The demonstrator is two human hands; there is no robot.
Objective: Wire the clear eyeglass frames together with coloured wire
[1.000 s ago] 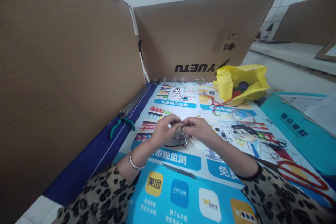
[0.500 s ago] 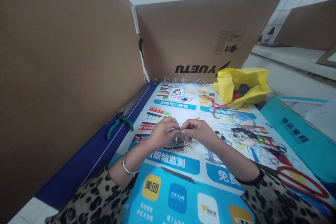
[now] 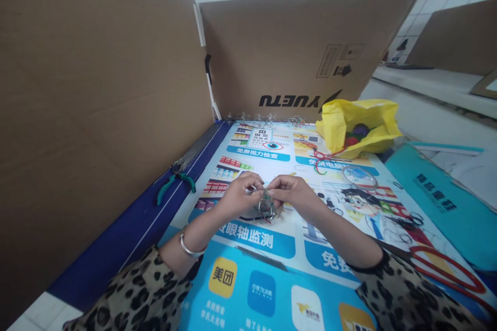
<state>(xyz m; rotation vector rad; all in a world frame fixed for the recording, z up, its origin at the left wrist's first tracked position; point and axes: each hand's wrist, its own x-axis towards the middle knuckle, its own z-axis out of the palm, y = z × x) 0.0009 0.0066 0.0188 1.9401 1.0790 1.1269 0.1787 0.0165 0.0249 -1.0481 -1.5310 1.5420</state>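
Taking the far side as twelve o'clock, the wire piece (image 3: 267, 210) sits just below the meeting fingertips, over the printed cover (image 3: 244, 264) of the table. Whether its underside touches the cover is hard to tell. The left hand (image 3: 244, 194) comes in from eight o'clock and the right hand (image 3: 290, 191) from four; the fingers of each are pinched together and look clamped on the top of the piece, though the exact grip is hidden.

The likeliest trouble is a slip: wire this thin gives little to hold, so a tug from one side could twist the piece out of shape or spring an end into a fingertip. Its tangled loops could also catch one another if turned hastily. A wide swing of the right forearm might snag the red-handled scissors (image 3: 446, 269), near its sleeve at four o'clock.

As for edges, the left cardboard panel (image 3: 97, 114) walls off nine to eleven o'clock, with teal-handled pliers (image 3: 175, 182) lying at its foot. The back cardboard panel (image 3: 272, 51) closes twelve, wire shapes (image 3: 267, 119) lined along its base. Toward one o'clock, red cord (image 3: 321, 157) trails from the yellow bag (image 3: 333, 121); black scissors (image 3: 411, 221) lie at three. The easiest room for moving seems to be toward six, between the forearms.
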